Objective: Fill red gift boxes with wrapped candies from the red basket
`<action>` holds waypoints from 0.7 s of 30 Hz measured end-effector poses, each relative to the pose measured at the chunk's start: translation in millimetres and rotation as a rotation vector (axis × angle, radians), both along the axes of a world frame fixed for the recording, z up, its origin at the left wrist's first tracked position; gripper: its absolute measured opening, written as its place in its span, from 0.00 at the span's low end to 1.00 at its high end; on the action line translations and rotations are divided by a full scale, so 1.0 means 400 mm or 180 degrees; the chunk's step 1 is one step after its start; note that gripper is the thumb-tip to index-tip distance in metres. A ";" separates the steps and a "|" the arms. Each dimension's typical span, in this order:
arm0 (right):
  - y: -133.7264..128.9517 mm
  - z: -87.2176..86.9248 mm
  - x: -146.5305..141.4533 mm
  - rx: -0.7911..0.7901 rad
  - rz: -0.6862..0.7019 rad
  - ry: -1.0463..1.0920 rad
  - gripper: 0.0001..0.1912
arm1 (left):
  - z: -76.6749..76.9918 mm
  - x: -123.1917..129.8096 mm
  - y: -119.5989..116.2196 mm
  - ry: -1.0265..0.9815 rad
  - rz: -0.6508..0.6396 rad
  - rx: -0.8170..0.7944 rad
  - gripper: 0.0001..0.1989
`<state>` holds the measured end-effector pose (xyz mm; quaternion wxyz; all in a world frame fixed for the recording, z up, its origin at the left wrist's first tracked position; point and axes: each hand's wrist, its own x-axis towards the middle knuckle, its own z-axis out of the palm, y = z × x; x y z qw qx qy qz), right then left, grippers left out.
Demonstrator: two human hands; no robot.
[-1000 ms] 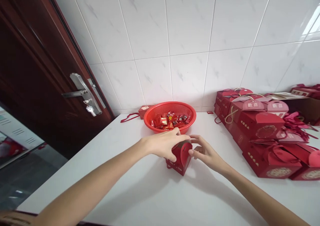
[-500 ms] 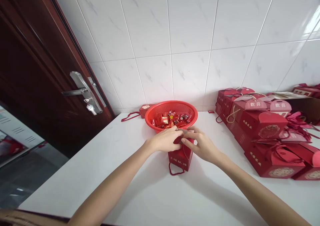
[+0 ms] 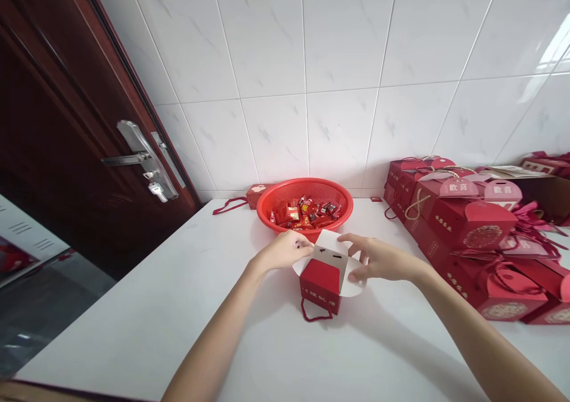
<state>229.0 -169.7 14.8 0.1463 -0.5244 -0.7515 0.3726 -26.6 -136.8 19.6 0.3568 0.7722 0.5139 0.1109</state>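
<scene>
A small red gift box [image 3: 319, 277] stands on the white table, its top flaps spread and their white insides showing. A red cord handle [image 3: 315, 317] hangs at its front. My left hand [image 3: 285, 250] pinches the left flap between thumb and fingers. On the other side, my right hand [image 3: 378, 258] has its thumb and fingers at the right flap, gripping it by the edge. Just behind the box sits a red plastic basket [image 3: 336, 197] with wrapped candies [image 3: 307, 212] inside.
Stacked red gift boxes [image 3: 458, 227] with cord handles fill the right side. Another small red box [image 3: 257, 196] with a ribbon lies left of the basket. A tiled wall [image 3: 271, 51] bounds the table's back; a brown door [image 3: 57, 93] with keys stands left.
The box top has come apart: its flaps were together under both hands and are now folded outward. My hands have moved apart, and the view has shifted slightly.
</scene>
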 end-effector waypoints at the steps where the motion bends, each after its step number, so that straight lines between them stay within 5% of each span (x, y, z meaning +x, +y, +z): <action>1: -0.003 0.002 -0.001 -0.0080 -0.0015 -0.0103 0.39 | -0.009 0.003 -0.002 -0.0105 0.0067 0.0018 0.14; 6: -0.018 0.009 -0.023 -0.0248 0.0113 -0.0413 0.40 | -0.047 0.032 -0.018 -0.0038 0.0564 0.0342 0.20; 9: -0.026 0.011 -0.034 -0.0281 0.0120 -0.0534 0.37 | -0.046 0.028 -0.020 0.0014 0.0568 0.0063 0.20; 17: -0.032 0.005 -0.052 -0.0408 0.0255 -0.0799 0.33 | -0.010 -0.107 0.002 -0.0527 -0.0849 -0.1407 0.38; 21: -0.037 -0.003 -0.062 -0.0313 0.0248 -0.0791 0.35 | -0.033 -0.136 0.003 -0.0659 -0.0912 -0.1532 0.40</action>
